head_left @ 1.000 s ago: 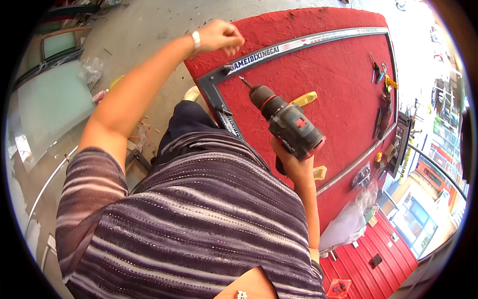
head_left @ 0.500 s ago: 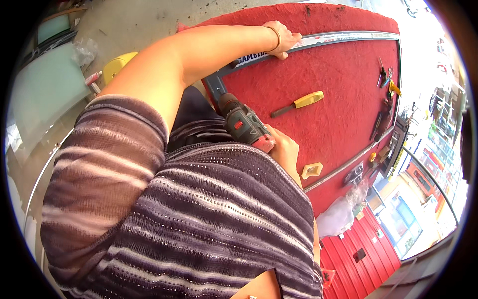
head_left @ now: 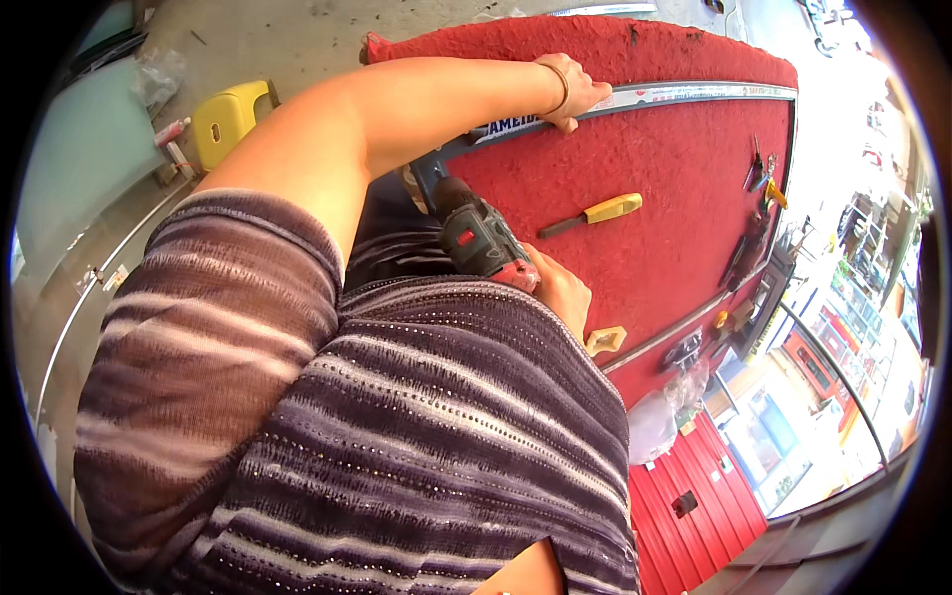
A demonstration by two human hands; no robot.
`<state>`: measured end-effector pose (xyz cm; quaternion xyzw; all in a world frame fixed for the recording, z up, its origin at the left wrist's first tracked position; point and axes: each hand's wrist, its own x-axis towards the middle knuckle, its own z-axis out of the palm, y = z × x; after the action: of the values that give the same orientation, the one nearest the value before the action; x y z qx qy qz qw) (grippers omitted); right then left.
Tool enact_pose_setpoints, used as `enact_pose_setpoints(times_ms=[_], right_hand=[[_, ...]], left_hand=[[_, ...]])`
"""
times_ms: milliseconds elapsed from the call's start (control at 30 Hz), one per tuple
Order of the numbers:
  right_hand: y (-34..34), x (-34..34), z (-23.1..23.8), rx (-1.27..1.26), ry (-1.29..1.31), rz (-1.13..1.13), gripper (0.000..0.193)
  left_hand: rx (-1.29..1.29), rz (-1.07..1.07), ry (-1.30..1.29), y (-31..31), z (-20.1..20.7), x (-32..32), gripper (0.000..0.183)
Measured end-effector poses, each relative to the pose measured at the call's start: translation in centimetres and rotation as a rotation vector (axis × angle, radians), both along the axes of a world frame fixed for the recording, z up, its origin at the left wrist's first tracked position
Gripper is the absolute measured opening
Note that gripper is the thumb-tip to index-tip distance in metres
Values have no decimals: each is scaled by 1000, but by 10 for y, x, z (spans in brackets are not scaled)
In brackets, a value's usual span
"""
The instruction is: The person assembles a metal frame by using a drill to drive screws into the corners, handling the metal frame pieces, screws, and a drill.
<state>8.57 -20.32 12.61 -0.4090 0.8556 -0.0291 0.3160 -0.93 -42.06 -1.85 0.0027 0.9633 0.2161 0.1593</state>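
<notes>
My left hand [head_left: 577, 93] is closed over the far rail of a grey metal frame [head_left: 754, 91], thumb on the near side and fingers across the rail. A dark cordless drill [head_left: 476, 238] with a red base is in my right hand [head_left: 560, 290], close against my body. The drill's nose meets the frame's left piece near the corner; its tip is hard to make out. Most of my right fingers are hidden behind the drill. On the red carpeted tabletop [head_left: 654, 258], inside the frame, lies a yellow-handled tool with a dark blade [head_left: 595, 213].
A pale yellow block [head_left: 605, 341] lies near the frame's near rail. Several hand tools [head_left: 759, 208] gather by its right side. Plastic bags [head_left: 659, 416] sit at the near right. A yellow stool [head_left: 233, 124] and glass panes [head_left: 94, 169] stand on the left.
The view has shifted slightly, showing more of the yellow stool. My left hand stays on the rail and my right keeps the drill at the same corner.
</notes>
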Motion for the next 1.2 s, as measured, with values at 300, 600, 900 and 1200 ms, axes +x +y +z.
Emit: enact_pose_setpoints(times_ms=[300,600,900,1200], right_hand=[[0,2,0,-16,-32,-9,35],[-9,4,2,36,-24,46,36],[-14,9,5,42,-8,36,37],[-21,9,6,117,-20,32,34]], left_hand=[[23,-11,-14,-1,3,1,62],[54,11,-4,-1,-1,1,62],[31,18,17,1,-7,1,63],[40,15,15,0,-4,2,64]])
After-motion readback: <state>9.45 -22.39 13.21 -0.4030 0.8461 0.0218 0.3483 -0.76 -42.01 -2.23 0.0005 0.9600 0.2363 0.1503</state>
